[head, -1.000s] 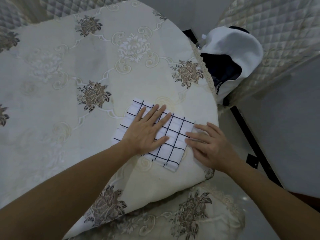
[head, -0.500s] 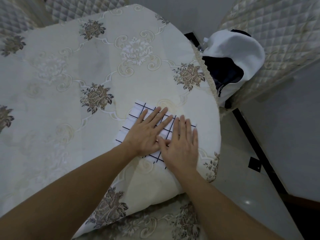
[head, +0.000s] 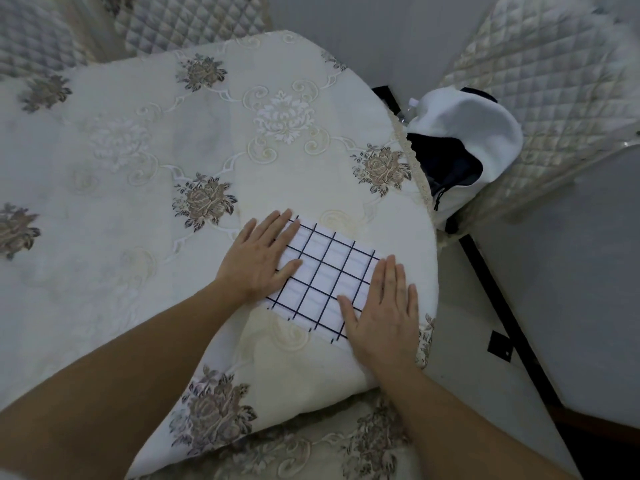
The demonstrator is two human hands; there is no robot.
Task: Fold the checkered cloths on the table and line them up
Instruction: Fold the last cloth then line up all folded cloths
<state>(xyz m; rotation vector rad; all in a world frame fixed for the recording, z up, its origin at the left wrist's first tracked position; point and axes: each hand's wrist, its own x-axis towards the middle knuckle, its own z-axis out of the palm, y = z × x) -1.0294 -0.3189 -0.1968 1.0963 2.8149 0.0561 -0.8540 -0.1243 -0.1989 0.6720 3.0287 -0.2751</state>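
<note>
One folded white cloth with a black grid, the checkered cloth (head: 323, 277), lies flat near the right edge of the round table (head: 138, 168). My left hand (head: 258, 258) rests flat on its left end with straight fingers. My right hand (head: 382, 310) presses flat on its right end, fingers straight and pointing away from me. The middle of the cloth shows between my hands. No other checkered cloth is in view.
The table wears a cream tablecloth with brown embroidered flowers; its curved edge runs just right of the cloth. A white and dark bag (head: 460, 147) sits on a chair past that edge. Quilted chair backs (head: 540, 64) stand around, with grey floor to the right.
My hands were side by side on the middle of the cloth; they have slid apart, the left hand leftward and the right hand rightward, uncovering the centre of the cloth.
</note>
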